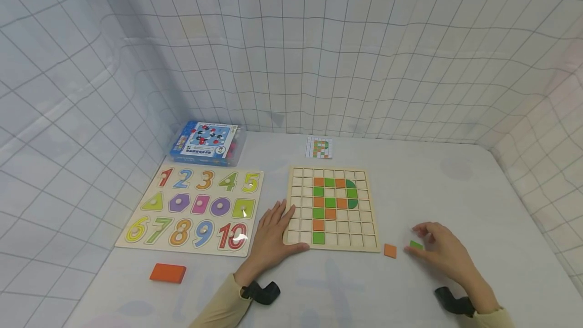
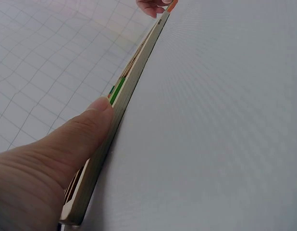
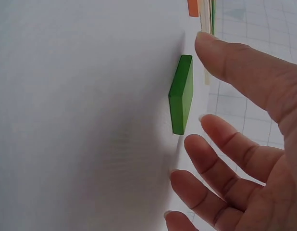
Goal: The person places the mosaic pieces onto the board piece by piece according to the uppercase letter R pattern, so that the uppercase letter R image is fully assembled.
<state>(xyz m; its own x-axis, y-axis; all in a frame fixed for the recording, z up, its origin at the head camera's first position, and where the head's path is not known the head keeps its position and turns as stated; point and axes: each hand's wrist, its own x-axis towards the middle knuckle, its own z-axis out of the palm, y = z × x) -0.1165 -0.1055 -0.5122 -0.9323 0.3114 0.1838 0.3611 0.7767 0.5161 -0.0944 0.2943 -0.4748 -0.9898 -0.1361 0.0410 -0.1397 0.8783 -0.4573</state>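
Observation:
A wooden grid board [image 1: 297,221] lies on the white table, with orange and green square tiles and two dark green rounded tiles [image 1: 350,184] forming a letter P shape. My left hand [image 1: 271,239] rests on the board's lower left corner, thumb along its front edge, fingers straight on the left side. To the right of the board, my right hand [image 1: 444,252] hovers over a green square tile [image 3: 181,96]. In the right wrist view its thumb and fingers are spread apart around the tile without touching it. An orange square tile [image 1: 390,250] lies between that hand and the board.
Behind the board lies a small pattern card [image 1: 319,147] showing a P. At left are a number and shape puzzle board [image 1: 191,211], a blue boxed set [image 1: 207,143] behind it, and an orange block [image 1: 167,273] in front. Gridded cloth walls surround the table.

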